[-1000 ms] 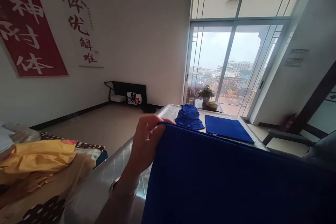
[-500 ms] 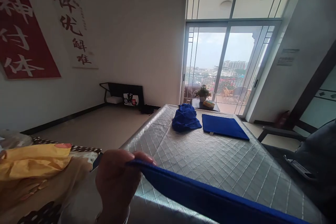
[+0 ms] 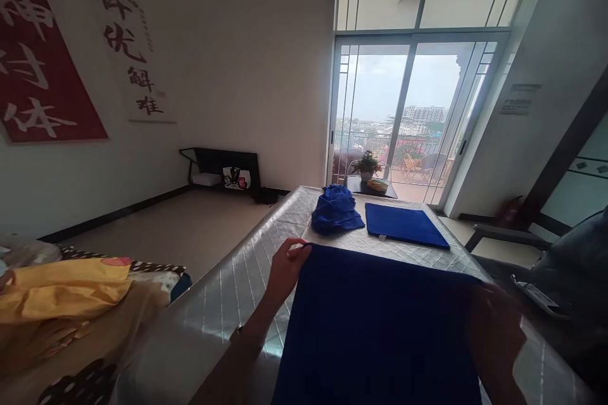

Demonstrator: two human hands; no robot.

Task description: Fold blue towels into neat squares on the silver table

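Observation:
A dark blue cloth (image 3: pixel 384 329), like a cushion cover or folded fabric, hangs spread between my hands over the near part of the silver quilted table cover (image 3: pixel 228 291). My left hand (image 3: pixel 289 262) pinches its upper left corner. At the upper right corner is my right hand (image 3: pixel 496 323), dark and partly blurred, its fingers closed on the edge. Beyond them lie a crumpled blue cloth (image 3: pixel 336 210) and a flat blue square of fabric (image 3: pixel 406 225) with a small white tag on its near edge.
Yellow fabric (image 3: pixel 66 291) lies heaped to the left. A dark armchair (image 3: pixel 570 266) stands at the right. Past the far table edge, a small stand (image 3: pixel 370 188) holds a potted plant (image 3: pixel 367 166) before the sliding glass door (image 3: pixel 375 107).
The blue cloth has swung from a nearly edge-on position to face me, spread out. My left hand has moved forward and to the right; my right hand has come into view.

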